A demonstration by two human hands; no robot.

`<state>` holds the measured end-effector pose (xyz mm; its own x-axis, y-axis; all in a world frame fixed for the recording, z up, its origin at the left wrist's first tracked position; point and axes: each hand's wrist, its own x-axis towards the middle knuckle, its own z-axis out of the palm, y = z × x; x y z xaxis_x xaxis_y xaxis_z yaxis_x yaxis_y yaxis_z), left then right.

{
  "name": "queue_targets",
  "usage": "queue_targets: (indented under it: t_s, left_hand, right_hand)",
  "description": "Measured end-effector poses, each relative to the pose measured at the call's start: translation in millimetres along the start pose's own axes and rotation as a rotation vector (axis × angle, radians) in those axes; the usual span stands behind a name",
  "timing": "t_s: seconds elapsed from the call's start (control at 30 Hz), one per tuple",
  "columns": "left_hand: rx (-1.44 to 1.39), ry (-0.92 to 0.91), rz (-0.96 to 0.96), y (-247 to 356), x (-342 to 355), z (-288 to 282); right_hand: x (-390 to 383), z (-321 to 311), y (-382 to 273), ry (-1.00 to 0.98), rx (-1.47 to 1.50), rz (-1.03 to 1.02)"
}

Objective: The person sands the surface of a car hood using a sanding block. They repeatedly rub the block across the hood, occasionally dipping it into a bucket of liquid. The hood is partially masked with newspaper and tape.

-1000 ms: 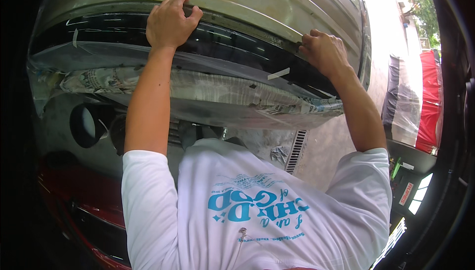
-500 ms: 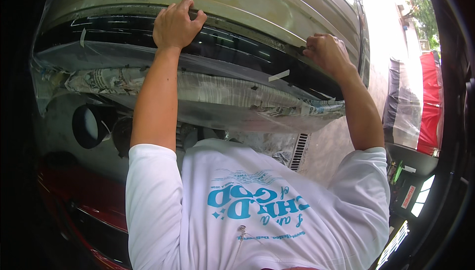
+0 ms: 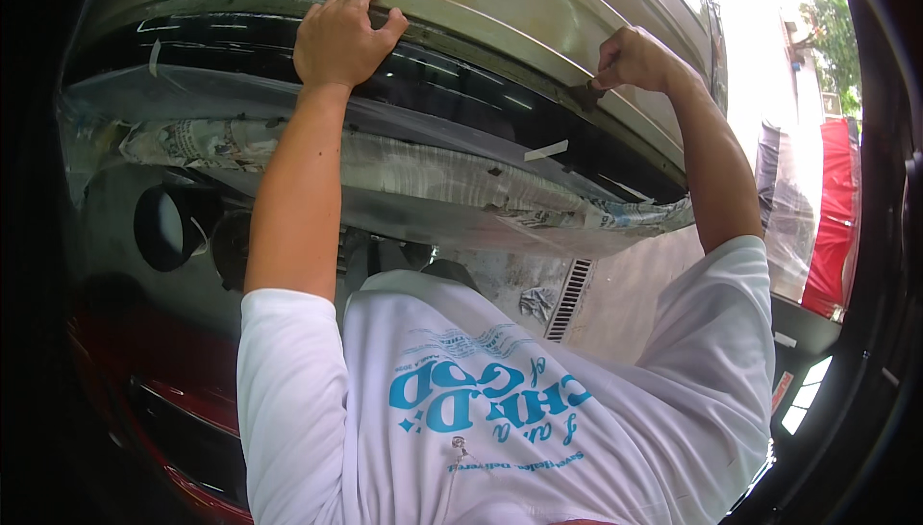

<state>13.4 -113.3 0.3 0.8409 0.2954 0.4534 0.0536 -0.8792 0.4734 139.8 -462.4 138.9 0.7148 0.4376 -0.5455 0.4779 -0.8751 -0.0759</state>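
Right hand [image 3: 635,59] pinches a dark piece [image 3: 586,96] well right of the unclenched left hand [image 3: 342,44].

Blue lettering [image 3: 449,412] marks a white shirt [image 3: 654,419], lower centre; print [image 3: 186,142] covers newspaper [image 3: 228,152], left; a red label [image 3: 782,392] sits on a dark panel [image 3: 815,331], lower right.

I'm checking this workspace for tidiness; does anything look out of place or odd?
A crumpled greyish scrap lies loose on the floor beside the drain grate, so it looks like stray litter. The newspaper covering is also wrinkled and uneven.
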Motion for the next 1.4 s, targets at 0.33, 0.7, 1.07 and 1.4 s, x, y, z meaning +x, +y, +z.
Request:
queue_targets:
  t_s: [0.33, 0.7, 1.07, 1.4]
  left_hand:
    - [0.032, -0.026, -0.017, -3.1, 2.2, -3.3]
    - [0.041, -0.047, -0.021, 2.5, 4.0, -1.2]
    - [0.058, -0.105, -0.045, 1.7, 6.1, -5.5]
    - [0.067, -0.069, -0.066, 0.7, 4.6, -3.8]
  right_hand:
    - [-58.2, 46.4, -34.0, 0.347, -0.262, 0.057]
    - [-15.6, 8.6, -6.4, 0.099, 0.005, -0.007]
    - [-141.7, 72.4, -0.4, 0.849, 0.187, 0.107]
    - [-115.3, 176.0, -1.6, 1.1, 0.87, 0.29]
